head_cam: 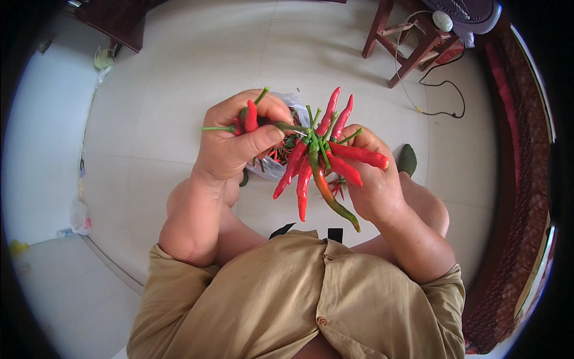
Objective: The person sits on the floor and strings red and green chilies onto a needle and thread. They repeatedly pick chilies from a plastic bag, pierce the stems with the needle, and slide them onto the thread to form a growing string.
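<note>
My left hand [244, 134] is closed round several chili peppers; a red one [251, 116] stands up from its fingers and green stems stick out. Between its thumb and forefinger a dark green chili [289, 127] points right, to the stems of a bunch. My right hand [374, 175] holds that bunch of red chili peppers [343, 168], fanned out around their green stems, with one long orange-green chili [329, 193] hanging down. A thin shiny strip shows at the stems; what it is I cannot tell. Beneath the hands lies a clear plastic bag [264, 168] with more chilies, partly hidden.
More red chilies [337, 187] lie on the tiled floor [179, 112] below my right hand. A wooden stool [403, 45] stands at the upper right, with a fan [466, 13] on it and cables on the floor. Dark wooden furniture [116, 22] is at the upper left.
</note>
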`<state>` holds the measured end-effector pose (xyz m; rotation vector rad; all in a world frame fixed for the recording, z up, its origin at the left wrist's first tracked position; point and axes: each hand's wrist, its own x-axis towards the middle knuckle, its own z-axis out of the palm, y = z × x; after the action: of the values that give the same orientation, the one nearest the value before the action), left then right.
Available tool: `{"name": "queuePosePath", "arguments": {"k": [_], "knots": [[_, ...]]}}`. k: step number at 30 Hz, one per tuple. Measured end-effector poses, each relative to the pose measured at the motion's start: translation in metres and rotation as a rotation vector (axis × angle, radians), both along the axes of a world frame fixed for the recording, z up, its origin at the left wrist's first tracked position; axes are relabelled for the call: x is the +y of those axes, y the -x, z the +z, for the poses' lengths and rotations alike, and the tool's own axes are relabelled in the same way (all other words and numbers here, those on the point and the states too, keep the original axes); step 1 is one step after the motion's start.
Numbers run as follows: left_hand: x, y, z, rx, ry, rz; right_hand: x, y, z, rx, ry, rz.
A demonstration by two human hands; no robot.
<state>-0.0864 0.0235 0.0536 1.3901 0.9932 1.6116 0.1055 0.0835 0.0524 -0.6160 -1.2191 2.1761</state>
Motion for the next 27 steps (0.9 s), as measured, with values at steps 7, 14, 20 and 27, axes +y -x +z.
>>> {"name": "queuePosePath", "arguments": {"k": [7, 14, 20, 27], "knots": [[-0.001, -0.002, 0.001, 0.149, 0.045, 0.000, -0.002, 0.001, -0.002, 0.021, 0.030, 0.017], [0.001, -0.001, 0.001, 0.210, 0.086, 0.024, 0.012, 0.000, -0.006, -0.069, -0.072, 0.099], [0.003, -0.001, 0.003, 0.164, 0.110, 0.063, 0.014, 0.001, -0.009, -0.055, 0.075, 0.140], [0.006, 0.012, -0.001, -0.136, 0.375, 0.285, 0.023, 0.003, -0.032, 0.237, 0.379, 0.082]]}}
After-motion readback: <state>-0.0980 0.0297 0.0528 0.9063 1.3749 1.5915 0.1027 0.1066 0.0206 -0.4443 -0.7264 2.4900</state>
